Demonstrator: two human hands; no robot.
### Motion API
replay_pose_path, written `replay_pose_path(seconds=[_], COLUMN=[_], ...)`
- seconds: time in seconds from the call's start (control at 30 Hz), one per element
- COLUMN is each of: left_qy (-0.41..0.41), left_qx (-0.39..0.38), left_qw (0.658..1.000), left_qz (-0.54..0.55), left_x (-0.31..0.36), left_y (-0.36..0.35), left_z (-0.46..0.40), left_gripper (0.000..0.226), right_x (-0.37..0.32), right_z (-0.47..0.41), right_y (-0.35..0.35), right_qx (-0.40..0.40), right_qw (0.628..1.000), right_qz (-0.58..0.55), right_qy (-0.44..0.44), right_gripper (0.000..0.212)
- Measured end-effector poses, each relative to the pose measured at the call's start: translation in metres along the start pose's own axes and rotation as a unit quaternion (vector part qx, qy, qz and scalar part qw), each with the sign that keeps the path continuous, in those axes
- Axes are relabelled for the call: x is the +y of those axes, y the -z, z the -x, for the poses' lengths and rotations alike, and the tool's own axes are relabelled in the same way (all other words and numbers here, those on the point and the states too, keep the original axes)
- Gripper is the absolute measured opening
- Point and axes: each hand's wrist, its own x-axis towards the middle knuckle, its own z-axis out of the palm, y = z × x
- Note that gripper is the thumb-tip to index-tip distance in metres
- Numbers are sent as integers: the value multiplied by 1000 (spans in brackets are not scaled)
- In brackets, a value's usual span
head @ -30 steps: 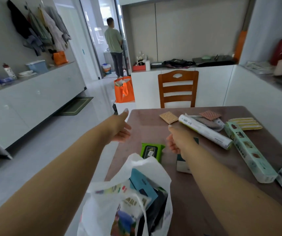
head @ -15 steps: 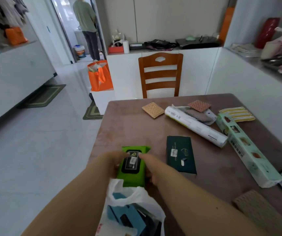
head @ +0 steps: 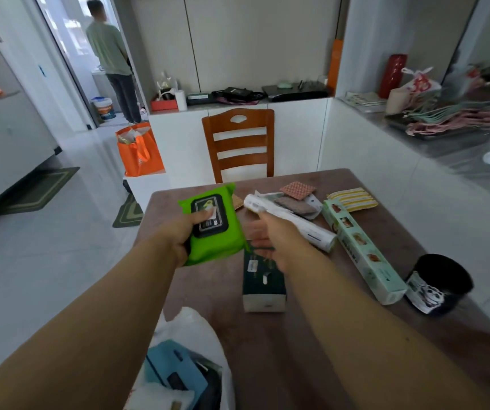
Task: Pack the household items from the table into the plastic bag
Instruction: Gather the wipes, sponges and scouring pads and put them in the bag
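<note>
Lifted since half a second ago: green wipes pack (head: 212, 224) was flat on the desk (head: 341, 335), now it's in the air over the near-left part of it. Left hand (head: 178, 238) has the grip on it, thumb on the black flip lid, fingers curled under the near end. Right hand (head: 270, 236) is just beside the pack, fingers loosely spread, holding nothing, hovering above the dark green box (head: 263, 279). Pack look: bright green soft wrap, one black rectangular lid with a small white label, crimped seam at the far end. Long axis runs away from the camera, tilted slightly left, lid face up. Plastic bag (head: 190, 365) sits at the near desk edge, mouth open, a blue item visible inside. Count on the desk: one dark green box, one white roll (head: 297, 221), one long pale green carton (head: 362, 250), two woven pads in plain view, one yellow striped cloth bundle (head: 351, 198), one black tub (head: 439, 279). Wooden chair (head: 239, 143) at the far end.
</note>
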Motion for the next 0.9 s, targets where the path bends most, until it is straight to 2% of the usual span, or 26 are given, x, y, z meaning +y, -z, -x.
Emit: replay_pose_path(seconds=[0.1,0.3,0.4,0.47,0.53,0.6,0.67,0.77,0.9], left_qy=[-4,38,52,57,69,80,84,79,80], left_qx=[-6,-44,-71,-72,-65,-52,-44,-30,-25], left_qw=[1000,998,996,996,995,995,995,995,995], left_qz=[-3,-12,-11,-5,4,17,29,45,61], left_x=[4,-20,-43,-59,-73,-86,-97,-111,-124], left_y=[-33,-88,-103,-108,-111,-110,-109,-110,-110], left_z=[24,71,88,97,104,110,115,121,127], left_gripper=[4,12,19,17,16,18,25,37,38], right_x=[13,57,77,93,109,124,141,165,182], right_z=[12,57,76,87,107,130,145,146,146], right_y=[49,116,130,132,129,123,118,114,115], right_qx=[29,25,-3,-42,-112,-177,-222,-254,-254], right_qw=[999,995,984,943,857,781,738,709,721], right_qz=[10,71,162,323,503,599,638,657,644], right_qy=[-13,-65,-79,-64,-33,-12,-16,-25,-36], right_gripper=[37,32,26,24,25,30,37,38,43])
